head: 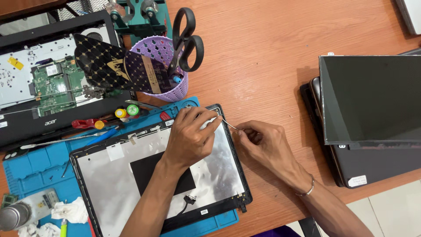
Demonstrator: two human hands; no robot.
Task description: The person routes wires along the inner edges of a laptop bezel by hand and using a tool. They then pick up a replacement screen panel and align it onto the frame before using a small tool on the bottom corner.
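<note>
Wire (230, 124), thin and pale, runs slantwise from the lid's (153, 175) upper right corner, where the left hand (193, 138) presses flat with fingers together, down-right to the right hand (258, 140), whose fingertips pinch its free end just off the lid's edge.

Purple mesh basket (169, 90) near the table's (263, 52) back edge, black-handled scissors (186, 41) standing in it, a black gold-patterned card (109, 63) leaning against it. Left of that, an opened laptop base (26, 114) with a green circuit board (55, 81) exposed. Blue work mat (30, 169) carries a red-handled screwdriver (85, 123), a blue-handled tool (103, 136), crumpled white tissue (70, 210) and a metal cylinder (13, 216). At right, a detached dark screen panel (370, 98) lies on a black laptop (377, 164).
</note>
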